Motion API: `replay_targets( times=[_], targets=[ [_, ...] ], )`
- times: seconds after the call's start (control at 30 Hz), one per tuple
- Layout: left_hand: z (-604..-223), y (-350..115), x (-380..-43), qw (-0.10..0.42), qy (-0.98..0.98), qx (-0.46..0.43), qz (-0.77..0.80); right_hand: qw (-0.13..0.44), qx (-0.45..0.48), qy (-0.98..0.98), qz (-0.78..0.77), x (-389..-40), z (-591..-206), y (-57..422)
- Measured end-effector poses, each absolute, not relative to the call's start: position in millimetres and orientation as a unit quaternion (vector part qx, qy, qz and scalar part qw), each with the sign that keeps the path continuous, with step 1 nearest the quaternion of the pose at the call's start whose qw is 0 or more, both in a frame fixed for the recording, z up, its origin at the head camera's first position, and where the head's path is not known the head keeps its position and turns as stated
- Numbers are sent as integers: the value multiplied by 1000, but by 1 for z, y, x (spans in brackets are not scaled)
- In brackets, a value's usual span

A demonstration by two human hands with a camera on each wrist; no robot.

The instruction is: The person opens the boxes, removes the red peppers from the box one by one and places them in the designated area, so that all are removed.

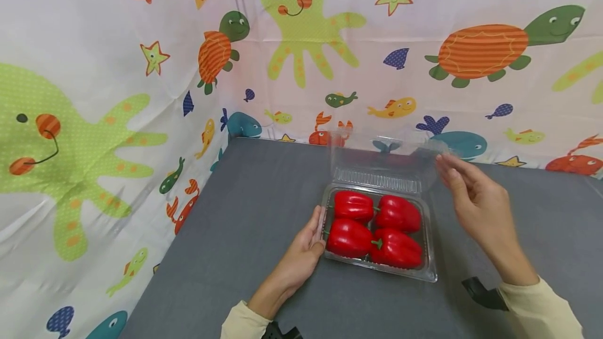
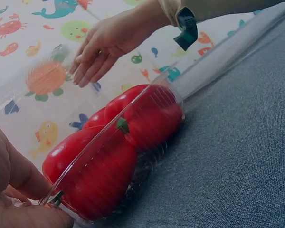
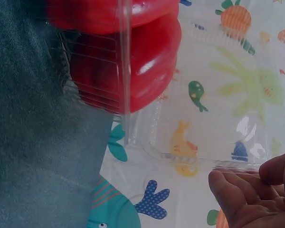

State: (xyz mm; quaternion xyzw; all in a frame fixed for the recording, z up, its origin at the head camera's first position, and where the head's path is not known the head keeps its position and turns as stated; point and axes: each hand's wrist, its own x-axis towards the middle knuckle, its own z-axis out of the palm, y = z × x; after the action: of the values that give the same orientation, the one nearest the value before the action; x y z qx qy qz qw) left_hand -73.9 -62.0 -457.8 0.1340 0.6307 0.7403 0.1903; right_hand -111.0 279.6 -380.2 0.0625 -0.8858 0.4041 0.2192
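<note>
Grey tabletop (image 1: 254, 198) — pepper box (image 1: 428, 245) between left hand (image 1: 301, 252) and right hand (image 1: 482, 205)

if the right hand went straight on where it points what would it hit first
The clear lid, which the right hand pinches; beyond it, probably the printed cloth, though depth is unclear.

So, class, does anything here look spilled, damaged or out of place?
Nothing stands out: four red peppers sit inside the clear tray, none spilled or visibly damaged. The lid stands raised, the right hand at its edge, and the left hand holds the tray's side.
</note>
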Motion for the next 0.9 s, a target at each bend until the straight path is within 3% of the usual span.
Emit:
replay_targets(
  times=[0.9],
  targets=[
    [-458,-61,-73,187,617,130,753,106,40,-917,382,-128,-397,281]
  ],
)
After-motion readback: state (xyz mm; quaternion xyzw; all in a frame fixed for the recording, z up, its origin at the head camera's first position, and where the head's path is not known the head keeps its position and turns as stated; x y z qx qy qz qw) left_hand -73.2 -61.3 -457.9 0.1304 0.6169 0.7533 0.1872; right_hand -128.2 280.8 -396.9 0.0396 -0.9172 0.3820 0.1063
